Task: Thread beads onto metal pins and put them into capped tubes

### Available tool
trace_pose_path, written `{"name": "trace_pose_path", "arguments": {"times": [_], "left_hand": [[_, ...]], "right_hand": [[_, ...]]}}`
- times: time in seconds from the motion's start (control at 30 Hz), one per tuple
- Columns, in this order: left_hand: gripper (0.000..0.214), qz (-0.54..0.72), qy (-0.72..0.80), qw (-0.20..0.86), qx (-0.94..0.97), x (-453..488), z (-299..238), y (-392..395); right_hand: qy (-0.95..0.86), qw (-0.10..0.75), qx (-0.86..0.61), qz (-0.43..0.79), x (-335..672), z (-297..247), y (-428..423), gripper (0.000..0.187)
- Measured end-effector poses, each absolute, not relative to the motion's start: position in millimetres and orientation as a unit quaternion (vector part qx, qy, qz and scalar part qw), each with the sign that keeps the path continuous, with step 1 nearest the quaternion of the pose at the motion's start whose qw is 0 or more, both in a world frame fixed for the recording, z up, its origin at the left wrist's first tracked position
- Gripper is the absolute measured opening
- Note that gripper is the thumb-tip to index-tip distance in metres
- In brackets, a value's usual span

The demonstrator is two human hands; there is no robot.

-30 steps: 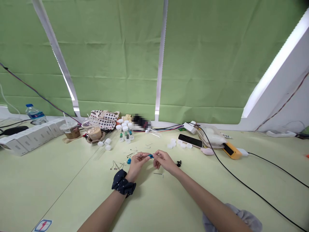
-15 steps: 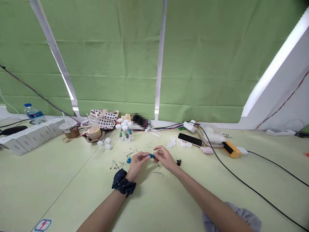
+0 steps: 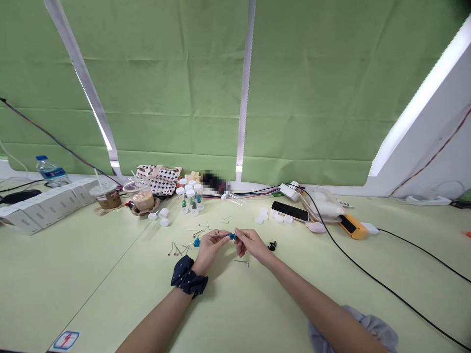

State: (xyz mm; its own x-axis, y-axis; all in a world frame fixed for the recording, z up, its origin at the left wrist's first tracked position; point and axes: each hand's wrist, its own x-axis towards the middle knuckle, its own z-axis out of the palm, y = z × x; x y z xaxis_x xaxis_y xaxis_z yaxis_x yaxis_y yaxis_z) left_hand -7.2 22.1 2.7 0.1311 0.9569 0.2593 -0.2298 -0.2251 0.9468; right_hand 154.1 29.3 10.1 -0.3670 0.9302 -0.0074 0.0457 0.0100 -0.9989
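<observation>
Between my two hands is a small blue part, too small to make out in full. My left hand pinches it with thumb and forefinger. My right hand is closed at the part's right end, its other fingers curled below. Left of my left hand lies another small blue piece. Thin metal rods with bent ends are scattered near it. An L-shaped metal rod rests below my right hand. Small black pieces sit just right of that hand.
Clear tubes with white caps stand behind my hands. Loose white caps lie beside a phone. Drink cups and white boxes are on the left. A black cable crosses the table's right side near a yellow device.
My right hand's raised fingers have come down and closed at the blue part, with the lower fingers curling under. My left hand has stayed almost in place.
</observation>
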Motion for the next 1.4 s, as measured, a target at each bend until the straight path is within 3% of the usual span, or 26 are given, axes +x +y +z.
{"name": "trace_pose_path", "arguments": {"times": [0.07, 0.27, 0.67, 0.87, 0.97, 1.1, 1.23, 1.33, 1.4], "left_hand": [[0.016, 0.561, 0.337, 0.525, 0.544, -6.5, 3.0, 21.4], [0.017, 0.567, 0.353, 0.516, 0.536, -8.3, 0.2, 24.5], [0.014, 0.556, 0.355, 0.507, 0.554, -8.2, -4.7, 26.6], [0.016, 0.558, 0.403, 0.408, 0.600, -3.5, -8.1, 22.2], [0.012, 0.527, 0.430, 0.327, 0.656, 0.4, -9.5, 18.2], [0.009, 0.483, 0.444, 0.217, 0.723, 8.9, -6.3, 12.2], [0.004, 0.435, 0.396, 0.272, 0.762, 12.8, 5.9, 15.3], [0.031, 0.328, 0.306, 0.364, 0.816, 7.7, 19.1, 38.6], [0.044, 0.292, 0.294, 0.348, 0.841, 4.4, 26.5, 67.3]], "right_hand": [[-0.594, 0.385, -0.424, 0.565, 154.6, 9.1, 30.7, 0.053], [-0.608, 0.477, -0.370, 0.515, 156.6, 14.2, 30.1, 0.040], [-0.623, 0.461, -0.384, 0.502, 156.2, 10.6, 30.3, 0.034], [-0.696, 0.497, -0.452, 0.255, 152.7, 17.1, 16.9, 0.042], [-0.744, 0.455, -0.423, 0.246, 148.5, 19.4, 9.3, 0.044], [-0.757, 0.456, -0.407, 0.231, 145.3, 19.9, 6.5, 0.022], [-0.730, 0.493, -0.419, 0.221, 151.5, 22.9, 13.2, 0.023], [-0.693, 0.511, -0.446, 0.244, 162.4, 25.2, 23.0, 0.029], [-0.662, 0.520, -0.461, 0.280, 170.8, 25.0, 31.0, 0.031]]}}
